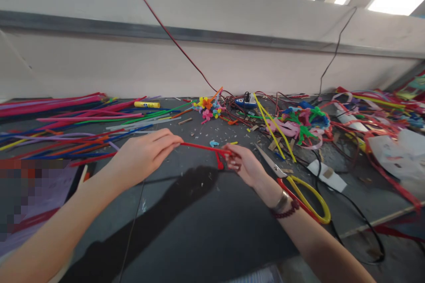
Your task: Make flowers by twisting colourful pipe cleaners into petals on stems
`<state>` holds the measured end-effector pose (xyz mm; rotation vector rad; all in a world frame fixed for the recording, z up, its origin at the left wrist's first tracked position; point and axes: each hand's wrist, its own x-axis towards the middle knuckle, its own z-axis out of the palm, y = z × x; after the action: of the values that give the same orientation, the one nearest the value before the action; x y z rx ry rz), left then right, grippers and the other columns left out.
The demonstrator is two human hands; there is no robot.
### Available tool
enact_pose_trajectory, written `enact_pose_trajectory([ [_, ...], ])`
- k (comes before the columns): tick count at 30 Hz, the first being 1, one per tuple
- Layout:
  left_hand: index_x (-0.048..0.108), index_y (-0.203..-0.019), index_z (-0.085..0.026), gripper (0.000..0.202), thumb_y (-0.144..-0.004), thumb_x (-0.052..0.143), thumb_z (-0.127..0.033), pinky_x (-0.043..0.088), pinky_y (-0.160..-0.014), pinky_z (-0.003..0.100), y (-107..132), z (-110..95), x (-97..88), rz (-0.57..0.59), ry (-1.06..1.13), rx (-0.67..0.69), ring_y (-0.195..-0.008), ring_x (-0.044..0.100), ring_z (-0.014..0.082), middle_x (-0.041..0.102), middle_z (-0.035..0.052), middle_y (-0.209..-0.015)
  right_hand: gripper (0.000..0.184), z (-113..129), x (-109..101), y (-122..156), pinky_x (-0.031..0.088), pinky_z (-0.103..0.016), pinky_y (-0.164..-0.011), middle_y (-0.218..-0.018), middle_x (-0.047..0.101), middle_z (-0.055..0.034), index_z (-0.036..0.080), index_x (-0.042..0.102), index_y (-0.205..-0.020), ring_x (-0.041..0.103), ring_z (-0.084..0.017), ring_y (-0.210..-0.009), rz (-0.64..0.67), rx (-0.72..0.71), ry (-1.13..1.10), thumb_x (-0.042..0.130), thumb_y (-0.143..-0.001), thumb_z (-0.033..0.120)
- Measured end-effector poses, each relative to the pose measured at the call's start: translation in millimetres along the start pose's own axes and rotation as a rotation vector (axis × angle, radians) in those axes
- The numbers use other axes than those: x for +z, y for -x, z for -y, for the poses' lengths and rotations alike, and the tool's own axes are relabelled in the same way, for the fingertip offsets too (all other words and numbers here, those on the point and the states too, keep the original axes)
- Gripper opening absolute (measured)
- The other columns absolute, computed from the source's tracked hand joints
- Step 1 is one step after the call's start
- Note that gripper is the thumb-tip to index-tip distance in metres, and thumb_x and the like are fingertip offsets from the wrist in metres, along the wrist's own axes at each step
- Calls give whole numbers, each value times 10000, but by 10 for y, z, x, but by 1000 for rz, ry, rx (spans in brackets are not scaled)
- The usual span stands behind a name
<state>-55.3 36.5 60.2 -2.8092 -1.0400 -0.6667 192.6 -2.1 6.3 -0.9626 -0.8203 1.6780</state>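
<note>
My left hand (146, 152) pinches one end of a red pipe cleaner (201, 147) above the dark table (199, 225). My right hand (244, 163) grips the other end, where the red stem is bent into a small loop. The stem stretches nearly straight between both hands. Scissors (299, 185) with red and yellow handles lie just right of my right wrist, blades pointing toward the wall.
A pile of long coloured pipe cleaners (66, 119) covers the left. A yellow glue stick (147, 105) lies behind it. Small pipe-cleaner flowers (207, 108), a power strip (247, 101), tangled cables and craft pieces (305, 124) crowd the back and right. A pale wall (199, 66) bounds the table.
</note>
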Motion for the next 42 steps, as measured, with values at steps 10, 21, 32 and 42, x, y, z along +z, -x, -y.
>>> enact_pose_trajectory([
  [10,602,-972,-174,326,-888,300,-263,459,-713,283,-25,14,26,150,-28,87,-842,586,183,608,70,-965,280,-107,-4,38,109,-207,-404,-473,303,72,102,668,-689,209,-30,-423,142,45,226,630,-724,378],
  [21,565,-1057,-148,299,-878,329,-180,462,-770,305,-95,14,154,234,-9,105,-886,588,195,601,83,-1008,144,-231,-35,54,125,-179,-398,-466,358,59,108,666,-667,242,-26,-424,294,259,-60,719,-632,237],
  [32,340,-1299,-255,527,-819,319,-38,472,-747,226,-95,-276,304,295,77,84,-976,582,153,427,36,-1321,110,-187,33,123,169,-182,-420,-544,473,42,131,618,-656,321,-18,-427,259,159,-4,715,-626,173],
  [42,519,-1145,-171,338,-858,350,-111,467,-811,297,-4,-374,358,105,31,270,-1022,535,192,551,82,-1170,113,-191,20,120,128,-181,-414,-510,356,55,115,622,-669,234,-33,-450,287,152,-41,666,-695,216],
])
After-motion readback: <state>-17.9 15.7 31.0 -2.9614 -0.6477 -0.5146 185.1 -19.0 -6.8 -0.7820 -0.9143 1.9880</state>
